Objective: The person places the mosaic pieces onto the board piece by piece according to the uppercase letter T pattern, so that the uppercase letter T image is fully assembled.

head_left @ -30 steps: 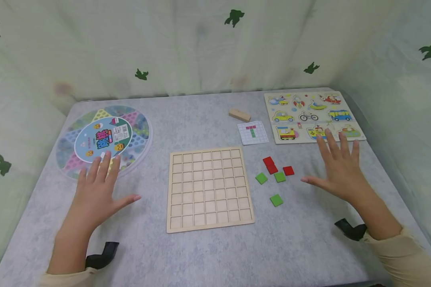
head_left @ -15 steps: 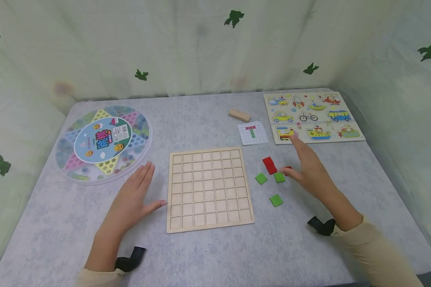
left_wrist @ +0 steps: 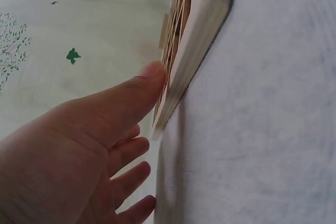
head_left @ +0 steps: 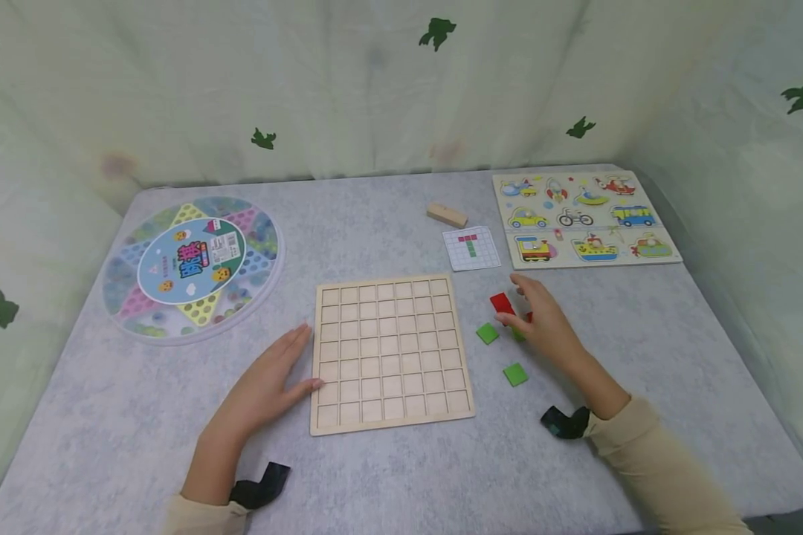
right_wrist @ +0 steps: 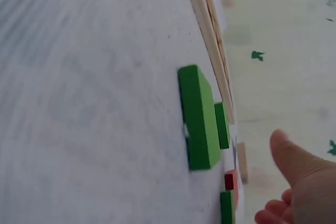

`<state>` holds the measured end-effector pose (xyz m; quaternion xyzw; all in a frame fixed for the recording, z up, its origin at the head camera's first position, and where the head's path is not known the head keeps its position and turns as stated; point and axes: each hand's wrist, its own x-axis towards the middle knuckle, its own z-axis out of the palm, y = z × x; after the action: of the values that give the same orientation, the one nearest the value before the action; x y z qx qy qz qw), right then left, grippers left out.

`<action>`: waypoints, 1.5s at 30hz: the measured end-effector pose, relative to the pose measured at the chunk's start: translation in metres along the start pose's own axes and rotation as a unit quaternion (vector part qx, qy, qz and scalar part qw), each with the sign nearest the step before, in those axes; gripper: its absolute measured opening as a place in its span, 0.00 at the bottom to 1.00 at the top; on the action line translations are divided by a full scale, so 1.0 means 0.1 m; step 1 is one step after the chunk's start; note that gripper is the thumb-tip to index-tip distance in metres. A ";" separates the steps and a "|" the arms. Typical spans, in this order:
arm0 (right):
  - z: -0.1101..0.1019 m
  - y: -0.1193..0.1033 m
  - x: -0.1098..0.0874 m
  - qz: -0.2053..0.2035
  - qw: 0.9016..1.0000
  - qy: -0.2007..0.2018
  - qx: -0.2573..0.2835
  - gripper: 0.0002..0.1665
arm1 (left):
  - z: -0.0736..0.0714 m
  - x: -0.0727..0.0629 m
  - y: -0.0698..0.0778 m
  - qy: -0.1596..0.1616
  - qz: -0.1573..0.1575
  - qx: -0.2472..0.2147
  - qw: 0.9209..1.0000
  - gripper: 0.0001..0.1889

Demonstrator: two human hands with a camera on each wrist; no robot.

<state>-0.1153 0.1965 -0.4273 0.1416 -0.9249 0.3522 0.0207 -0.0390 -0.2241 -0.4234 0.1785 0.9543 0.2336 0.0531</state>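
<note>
A square wooden grid board (head_left: 389, 345) lies flat at the middle of the table. My left hand (head_left: 257, 397) is at its left side, fingers extended along the edge and thumb on the rim; the left wrist view shows the thumb (left_wrist: 153, 72) against the board's side. To the right lie loose square tiles, among them a red tile (head_left: 501, 302) and green tiles (head_left: 487, 333). Over them hovers my right hand (head_left: 550, 327), thumb and index finger apart with nothing seen between them; it partly hides some tiles. In the right wrist view a green tile (right_wrist: 201, 121) stands out near the camera.
Behind the tiles lies a card (head_left: 471, 248) printed with a red and green T pattern, near a small wooden block (head_left: 447, 215). A vehicle picture puzzle (head_left: 585, 217) sits at the back right. At the back left is a round board game (head_left: 194, 267).
My left hand has moved right and inward from the round game to the grid board's left edge. My right hand has come left from the puzzle to above the tiles, its fingers less spread.
</note>
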 end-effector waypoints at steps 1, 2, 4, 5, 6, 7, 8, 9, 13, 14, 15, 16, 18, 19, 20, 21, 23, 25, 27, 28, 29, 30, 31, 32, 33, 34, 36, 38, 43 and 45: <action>0.02 0.02 0.00 0.007 1.000 -0.004 0.004 0.42 | 0.01 0.00 -0.01 0.000 0.000 -0.001 1.000 0.43; 0.04 0.03 0.01 0.016 1.000 -0.008 0.007 0.41 | 0.01 0.00 -0.02 0.001 0.003 -0.002 1.000 0.43; 0.07 0.05 0.02 0.033 0.999 -0.013 0.011 0.40 | 0.03 -0.01 -0.03 0.008 0.010 -0.002 1.000 0.42; 0.08 0.07 0.02 0.040 0.999 -0.014 0.011 0.40 | 0.04 -0.01 -0.04 0.011 0.013 -0.001 1.000 0.41; 0.10 0.08 0.03 0.044 0.999 -0.014 0.009 0.39 | 0.04 -0.01 -0.05 0.014 0.016 0.000 1.000 0.40; 0.11 0.08 0.03 0.049 0.999 -0.013 0.007 0.39 | 0.05 -0.01 -0.05 0.017 0.019 0.000 1.000 0.40; 0.13 0.09 0.04 0.052 0.999 -0.011 0.005 0.38 | 0.06 -0.02 -0.06 0.021 0.022 0.001 1.000 0.39; 0.14 0.09 0.04 0.055 0.998 -0.008 0.002 0.37 | 0.06 -0.02 -0.06 0.024 0.022 0.002 0.999 0.39; 0.17 0.07 0.06 0.065 0.998 0.000 -0.007 0.33 | 0.08 -0.02 -0.06 0.027 0.024 -0.007 0.999 0.37; 0.18 0.07 0.07 0.067 0.998 0.002 -0.009 0.32 | 0.08 -0.02 -0.07 0.029 0.025 -0.010 0.999 0.37; 0.18 0.07 0.07 0.067 0.998 0.003 -0.011 0.31 | 0.08 -0.02 -0.07 0.028 0.025 -0.013 0.999 0.37; 0.19 0.07 0.08 0.065 0.998 0.003 -0.013 0.30 | 0.08 -0.03 -0.07 0.029 0.024 -0.018 0.999 0.36; 0.19 0.06 0.10 0.056 0.998 0.005 -0.015 0.28 | 0.08 -0.04 -0.07 0.029 0.019 -0.022 0.999 0.36; 0.19 0.06 0.10 0.048 0.999 0.005 -0.015 0.27 | 0.07 -0.05 -0.07 0.029 0.016 -0.025 0.999 0.36; 0.19 0.06 0.11 0.038 0.999 0.005 -0.017 0.26 | 0.07 -0.06 -0.07 0.029 0.012 -0.026 0.999 0.36; 0.19 0.06 0.12 0.029 0.999 0.004 -0.017 0.25 | 0.06 -0.06 -0.06 0.028 0.009 -0.027 0.999 0.37; 0.19 0.06 0.12 0.014 1.000 0.004 -0.018 0.24 | 0.05 -0.06 -0.06 0.027 0.007 -0.027 0.999 0.37; 0.18 0.06 0.11 0.008 1.000 0.002 -0.020 0.23 | 0.05 -0.06 -0.05 0.028 0.009 -0.029 0.999 0.36; 0.19 0.05 0.10 0.017 1.000 0.001 -0.020 0.23 | 0.06 -0.04 -0.05 0.030 0.013 -0.030 0.999 0.36; 0.19 0.05 0.09 0.025 0.999 0.001 -0.019 0.23 | 0.06 -0.04 -0.05 0.031 0.016 -0.031 0.999 0.36; 0.20 0.06 0.09 0.034 0.999 0.001 -0.020 0.23 | 0.07 -0.04 -0.06 0.033 0.019 -0.031 0.999 0.36; 0.20 0.06 0.08 0.044 0.999 0.000 -0.019 0.23 | 0.08 -0.03 -0.06 0.032 0.019 -0.031 0.999 0.36; 0.20 0.06 0.08 0.054 0.998 -0.002 -0.019 0.23 | 0.09 -0.03 -0.06 0.031 0.019 -0.030 0.999 0.36; 0.21 0.06 0.07 0.063 0.998 -0.003 -0.018 0.22 | 0.10 -0.03 -0.06 0.031 0.019 -0.029 0.999 0.36; 0.21 0.05 0.07 0.070 0.997 -0.004 -0.017 0.21 | 0.11 -0.04 -0.07 0.030 0.020 -0.028 0.999 0.36; 0.21 0.05 0.06 0.074 0.997 -0.004 -0.016 0.20 | 0.12 -0.03 -0.07 0.029 0.019 -0.027 0.999 0.36; 0.20 0.05 0.06 0.077 0.997 -0.007 -0.014 0.19 | 0.12 -0.03 -0.07 0.027 0.017 -0.025 0.999 0.36; 0.19 0.04 0.06 0.076 0.997 -0.007 -0.009 0.19 | 0.12 -0.03 -0.07 0.026 0.013 -0.023 0.999 0.37; 0.15 0.00 0.07 0.073 0.997 -0.011 0.023 0.19 | 0.09 -0.03 -0.06 0.017 0.004 -0.028 0.999 0.36; 0.14 -0.04 0.07 0.069 0.997 -0.013 0.039 0.20 | 0.09 -0.05 -0.06 0.012 0.002 -0.035 0.999 0.36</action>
<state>-0.1200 0.1830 -0.4341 0.0825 -0.9182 0.3868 -0.0212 -0.0349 -0.2267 -0.4339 0.1759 0.9457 0.2693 0.0470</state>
